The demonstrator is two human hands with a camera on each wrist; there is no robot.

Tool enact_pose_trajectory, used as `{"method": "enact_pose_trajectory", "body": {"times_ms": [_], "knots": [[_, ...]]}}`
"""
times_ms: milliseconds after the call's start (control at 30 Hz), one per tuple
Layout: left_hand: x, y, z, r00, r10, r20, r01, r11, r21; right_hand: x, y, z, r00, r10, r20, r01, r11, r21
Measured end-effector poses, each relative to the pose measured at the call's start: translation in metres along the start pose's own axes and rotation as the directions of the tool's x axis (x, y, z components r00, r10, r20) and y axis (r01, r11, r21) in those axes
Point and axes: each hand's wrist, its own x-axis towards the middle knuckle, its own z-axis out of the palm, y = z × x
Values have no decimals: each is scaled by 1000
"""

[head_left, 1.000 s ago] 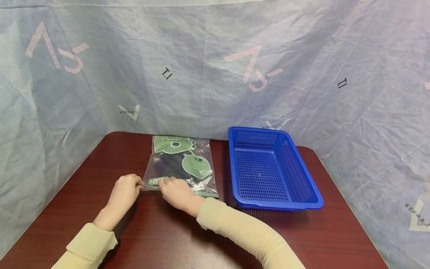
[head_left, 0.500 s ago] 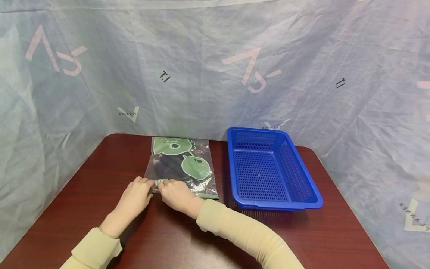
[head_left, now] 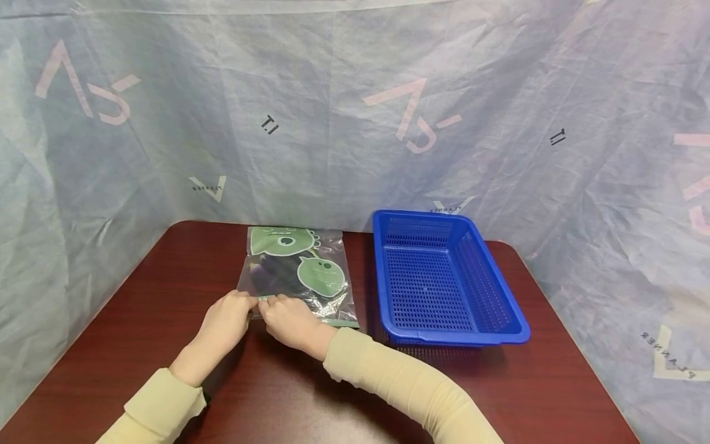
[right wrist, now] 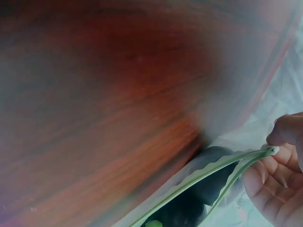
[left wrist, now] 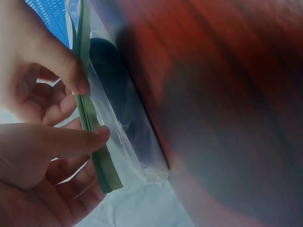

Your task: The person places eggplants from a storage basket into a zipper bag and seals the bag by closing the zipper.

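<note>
A clear zip bag with green cartoon prints lies on the table, its mouth towards me. Dark purple eggplants show through the plastic. At the near left part of the mouth, my left hand pinches the green zip strip between thumb and fingers. Just to its right, my right hand pinches the same strip, its thumb on the near side. In the right wrist view a hand pinches one end of the strip; beyond it the two edges stand apart over the eggplants.
A blue perforated plastic basket stands right of the bag, with nothing visible in it. The dark red wooden table ends against a grey printed cloth at the back and sides.
My left hand has moved right along the bag's mouth, closer to my right hand, and taken a fresh pinch on the strip. My right hand stays nearly where it was.
</note>
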Motion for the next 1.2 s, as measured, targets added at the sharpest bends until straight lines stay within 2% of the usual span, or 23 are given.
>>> {"method": "enact_pose_trajectory", "body": {"times_ms": [333,633,1200], "knots": [[1,-2,1,1000,-16,1,16,1000,-25,-5,2,2,1000,9,11,-9,1000,-11],[1,-8,5,999,-28,-38,27,999,-27,-13,9,4,1000,22,18,-21,999,-32],[1,-14,7,998,-29,-50,29,999,-18,-36,26,0,993,53,108,-52,999,-13]]}}
